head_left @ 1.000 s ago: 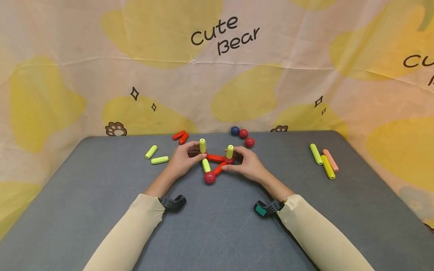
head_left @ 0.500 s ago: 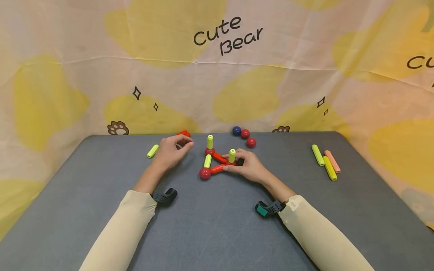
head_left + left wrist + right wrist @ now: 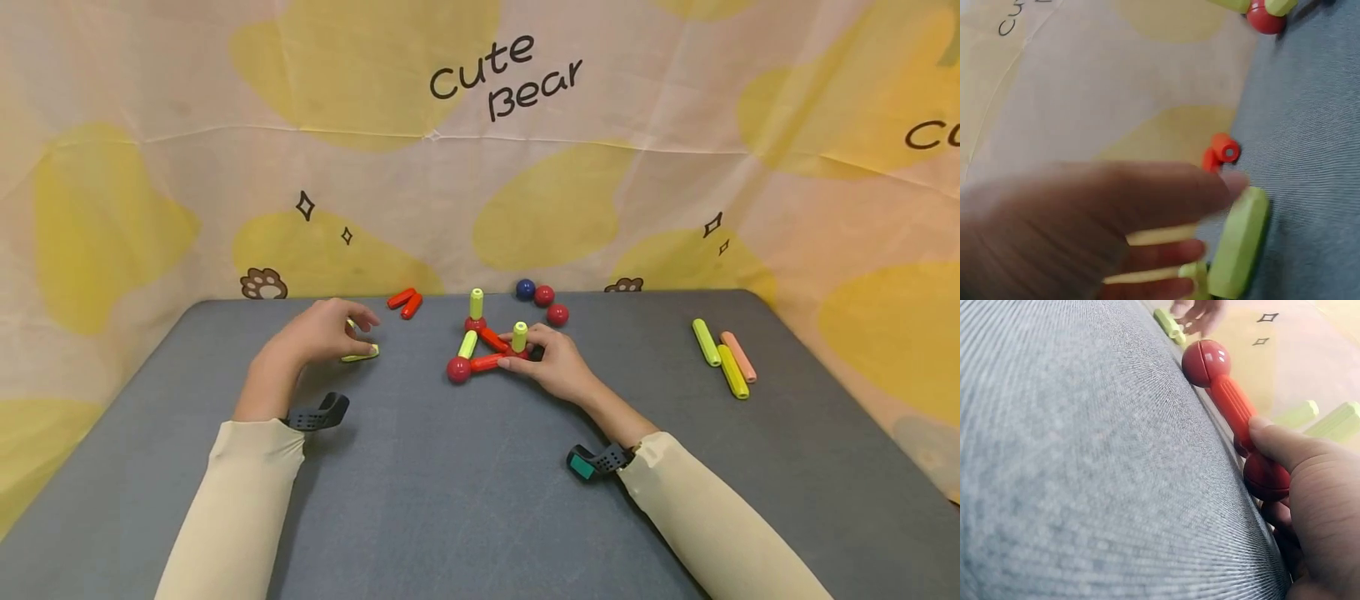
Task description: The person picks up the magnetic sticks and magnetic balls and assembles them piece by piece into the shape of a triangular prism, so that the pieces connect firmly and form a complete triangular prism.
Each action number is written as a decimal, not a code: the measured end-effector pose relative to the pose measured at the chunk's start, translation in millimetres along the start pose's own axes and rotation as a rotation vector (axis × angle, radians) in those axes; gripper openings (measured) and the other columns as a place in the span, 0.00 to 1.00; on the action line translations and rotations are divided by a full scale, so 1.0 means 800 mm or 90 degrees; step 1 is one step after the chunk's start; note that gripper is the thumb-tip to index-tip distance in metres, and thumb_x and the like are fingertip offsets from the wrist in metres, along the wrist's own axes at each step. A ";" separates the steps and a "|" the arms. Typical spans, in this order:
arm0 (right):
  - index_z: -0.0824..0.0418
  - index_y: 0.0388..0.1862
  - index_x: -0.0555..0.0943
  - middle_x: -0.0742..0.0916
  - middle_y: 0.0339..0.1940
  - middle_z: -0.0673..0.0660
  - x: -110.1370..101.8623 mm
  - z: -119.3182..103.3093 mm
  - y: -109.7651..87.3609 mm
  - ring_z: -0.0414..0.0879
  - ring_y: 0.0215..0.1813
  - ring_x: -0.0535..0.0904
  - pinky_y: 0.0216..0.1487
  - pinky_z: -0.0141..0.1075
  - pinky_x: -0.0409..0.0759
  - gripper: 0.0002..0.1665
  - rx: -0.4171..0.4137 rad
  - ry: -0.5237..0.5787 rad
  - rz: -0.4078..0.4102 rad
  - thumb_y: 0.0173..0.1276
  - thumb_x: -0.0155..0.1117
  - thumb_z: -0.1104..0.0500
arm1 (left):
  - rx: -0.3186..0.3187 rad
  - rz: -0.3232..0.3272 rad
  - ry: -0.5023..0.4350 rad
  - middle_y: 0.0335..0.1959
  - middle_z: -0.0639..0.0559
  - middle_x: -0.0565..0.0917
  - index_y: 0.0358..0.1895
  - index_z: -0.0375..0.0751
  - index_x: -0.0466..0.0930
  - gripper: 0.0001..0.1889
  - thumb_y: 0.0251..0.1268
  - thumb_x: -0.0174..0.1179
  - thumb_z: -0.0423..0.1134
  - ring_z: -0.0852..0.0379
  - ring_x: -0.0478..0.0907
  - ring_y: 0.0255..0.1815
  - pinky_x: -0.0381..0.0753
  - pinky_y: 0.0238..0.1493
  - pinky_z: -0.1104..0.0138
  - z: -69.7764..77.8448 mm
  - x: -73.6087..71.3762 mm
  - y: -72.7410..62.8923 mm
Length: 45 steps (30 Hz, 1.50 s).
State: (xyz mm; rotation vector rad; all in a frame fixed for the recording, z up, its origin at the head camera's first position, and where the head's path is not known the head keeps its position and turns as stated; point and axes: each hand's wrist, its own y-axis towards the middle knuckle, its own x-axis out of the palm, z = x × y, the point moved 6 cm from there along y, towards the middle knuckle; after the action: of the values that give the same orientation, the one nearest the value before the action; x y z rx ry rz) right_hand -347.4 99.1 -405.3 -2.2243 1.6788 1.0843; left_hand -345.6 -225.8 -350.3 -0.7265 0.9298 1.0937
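A triangular frame of toy building sticks and balls lies mid-table: red balls [image 3: 459, 370] at the corners, two red sticks [image 3: 487, 362] and one light green stick [image 3: 467, 344] as sides. Two light green sticks [image 3: 476, 305] stand upright on its far and right corners. My right hand [image 3: 558, 362] pinches the right corner, its thumb [image 3: 1266, 431] on the red stick beside the ball [image 3: 1266, 478]. To the left, my left hand [image 3: 318, 333] hovers with parted fingers over a loose light green stick [image 3: 1241, 244], thumb tip at its end. Another light green stick [image 3: 1196, 281] shows partly behind the fingers.
Two red sticks [image 3: 406, 302] lie at the back, left of the frame. One blue ball [image 3: 525, 289] and two red balls [image 3: 557, 314] sit behind it. Far right lie light green, yellow [image 3: 733, 372] and pink [image 3: 738, 357] sticks. A patterned cloth [image 3: 375, 167] hangs behind the table.
My left hand has let go of the frame and moved left to the loose green sticks. The frame has turned slightly and shifted away, with my right hand still holding its right corner.
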 end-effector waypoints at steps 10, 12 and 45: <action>0.53 0.54 0.88 0.82 0.34 0.54 -0.002 0.003 -0.001 0.46 0.38 0.73 0.39 0.35 0.66 0.23 0.015 -0.009 0.015 0.60 0.78 0.51 | 0.023 0.004 -0.051 0.46 0.40 0.89 0.50 0.38 0.86 0.13 0.63 0.67 0.33 0.47 0.85 0.46 0.83 0.45 0.57 0.017 0.026 0.018; 0.52 0.54 0.88 0.82 0.34 0.54 -0.002 0.003 0.000 0.45 0.38 0.73 0.38 0.35 0.67 0.23 0.016 -0.012 0.017 0.60 0.78 0.50 | 0.040 0.023 -0.121 0.47 0.42 0.88 0.51 0.39 0.85 0.13 0.64 0.68 0.35 0.47 0.85 0.48 0.83 0.46 0.59 0.033 0.030 0.022; 0.55 0.60 0.84 0.85 0.41 0.54 -0.015 0.006 -0.002 0.43 0.40 0.77 0.43 0.33 0.73 0.27 0.015 0.028 0.008 0.64 0.74 0.48 | 0.102 0.120 -0.428 0.49 0.39 0.88 0.56 0.36 0.84 0.23 0.54 0.76 0.34 0.50 0.87 0.45 0.86 0.49 0.62 0.091 0.113 0.047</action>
State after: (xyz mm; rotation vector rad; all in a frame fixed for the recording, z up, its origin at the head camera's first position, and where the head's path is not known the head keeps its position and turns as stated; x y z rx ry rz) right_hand -349.9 111.8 -401.6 -2.2423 1.7168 1.0211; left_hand -347.2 -114.8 -401.3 -0.1103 0.4990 1.2969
